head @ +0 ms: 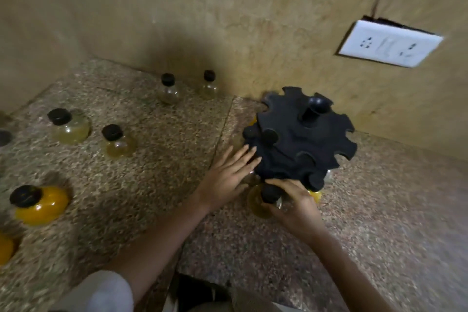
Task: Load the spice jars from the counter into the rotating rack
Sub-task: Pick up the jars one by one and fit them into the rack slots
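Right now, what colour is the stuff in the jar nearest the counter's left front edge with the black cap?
Bright orange-yellow; the jar shows clearly in the head view.

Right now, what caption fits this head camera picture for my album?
Right hand fits a jar into the black rack; left hand steadies it.

We see the rack [301, 139] on the counter [157, 149], right of centre, near the back wall [228, 20]. Our left hand [228, 177] lies flat against the rack's left edge; our right hand [293, 200] grips a jar [263, 200] at the rack's near side, just in front. Two jars [168, 88] stand at the back by the wall, left of the rack. Further left & nearer, two more jars [69, 124] sit side by side. One jar [38, 204] sits at far left, nearer still. A wall socket [390, 44] is mounted above & right of the rack.
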